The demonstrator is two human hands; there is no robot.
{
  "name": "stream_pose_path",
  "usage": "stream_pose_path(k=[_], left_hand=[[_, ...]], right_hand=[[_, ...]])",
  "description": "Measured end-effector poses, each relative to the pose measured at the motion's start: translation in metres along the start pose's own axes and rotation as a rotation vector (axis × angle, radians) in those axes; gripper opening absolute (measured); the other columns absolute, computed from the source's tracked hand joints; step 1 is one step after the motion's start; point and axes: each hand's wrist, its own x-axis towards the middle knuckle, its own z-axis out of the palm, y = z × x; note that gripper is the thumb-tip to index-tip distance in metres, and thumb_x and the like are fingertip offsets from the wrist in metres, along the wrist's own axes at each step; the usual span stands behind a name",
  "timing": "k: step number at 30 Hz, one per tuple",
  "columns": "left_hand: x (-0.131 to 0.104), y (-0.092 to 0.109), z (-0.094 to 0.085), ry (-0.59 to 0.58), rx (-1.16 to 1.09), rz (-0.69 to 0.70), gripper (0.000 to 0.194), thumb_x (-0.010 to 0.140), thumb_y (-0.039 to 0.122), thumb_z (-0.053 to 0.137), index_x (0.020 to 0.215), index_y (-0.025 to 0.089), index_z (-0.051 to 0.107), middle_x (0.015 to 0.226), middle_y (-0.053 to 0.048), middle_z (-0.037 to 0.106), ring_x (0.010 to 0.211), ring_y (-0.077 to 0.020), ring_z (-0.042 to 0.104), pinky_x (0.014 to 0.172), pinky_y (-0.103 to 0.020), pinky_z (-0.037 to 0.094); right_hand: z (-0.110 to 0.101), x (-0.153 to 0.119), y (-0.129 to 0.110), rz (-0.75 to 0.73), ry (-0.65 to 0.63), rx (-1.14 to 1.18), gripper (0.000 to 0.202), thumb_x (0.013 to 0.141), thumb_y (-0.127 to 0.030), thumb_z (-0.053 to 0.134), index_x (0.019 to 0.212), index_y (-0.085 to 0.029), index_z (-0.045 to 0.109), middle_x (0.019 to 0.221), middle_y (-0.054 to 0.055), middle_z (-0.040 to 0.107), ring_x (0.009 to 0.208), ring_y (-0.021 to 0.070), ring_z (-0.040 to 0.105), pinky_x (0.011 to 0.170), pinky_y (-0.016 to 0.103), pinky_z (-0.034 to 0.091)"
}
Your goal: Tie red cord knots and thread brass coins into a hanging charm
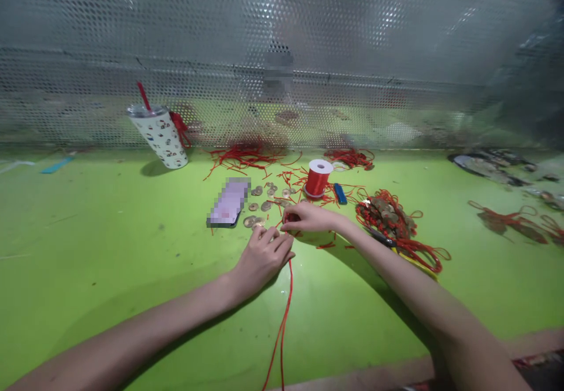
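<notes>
Two strands of red cord (288, 297) run from beneath my left hand (267, 254) down past the table's front edge. My left hand is closed, its fingers pressed together on the upper end of this cord. Just to its right, my right hand (304, 217) pinches a bit of the same cord between thumb and index finger. The fingertips of both hands nearly meet, and they hide whatever part of the cord lies between them. Several brass-coloured coins (253, 222) are scattered on the table right behind my hands.
A spool of red cord (318, 181) and a blue lighter (340, 194) stand behind my right hand. To the right lie a heap of coins strung on red cord (388, 215) and yellow-handled scissors (414, 262). A phone (230, 202) and a tumbler (161, 135) are at left; perforated metal (211, 86) backs the table.
</notes>
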Motion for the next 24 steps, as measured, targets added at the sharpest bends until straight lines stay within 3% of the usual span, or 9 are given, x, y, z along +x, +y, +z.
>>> stream_pose_path(k=[15,20,24], left_hand=[[0.000,0.000,0.001,-0.020,0.046,0.027,0.015,0.099,0.027,0.059,0.102,0.013,0.063,0.093,-0.009,0.075,0.083,-0.0243,0.062,0.073,-0.040,0.039],[-0.001,0.000,0.003,-0.015,0.045,0.020,0.014,0.098,0.026,0.060,0.103,0.014,0.063,0.094,-0.009,0.075,0.083,-0.0244,0.062,0.075,-0.040,0.039],[-0.002,0.000,0.003,-0.010,0.044,0.027,0.016,0.097,0.026,0.062,0.106,0.013,0.062,0.096,-0.008,0.075,0.084,-0.0247,0.062,0.076,-0.041,0.040]], right_hand=[[-0.008,0.004,0.005,-0.005,0.136,0.141,0.038,0.103,-0.038,0.042,0.077,-0.016,0.059,0.069,0.000,0.056,0.066,0.0146,0.051,0.064,0.026,0.038],[-0.013,0.001,0.009,-0.089,0.262,0.042,0.018,0.097,-0.028,0.055,0.085,-0.015,0.061,0.076,0.001,0.059,0.069,0.0151,0.053,0.065,0.026,0.040],[-0.011,0.001,0.012,-0.142,0.190,-0.120,0.005,0.091,-0.013,0.058,0.091,-0.015,0.062,0.094,0.007,0.061,0.084,0.0187,0.057,0.074,0.029,0.044]])
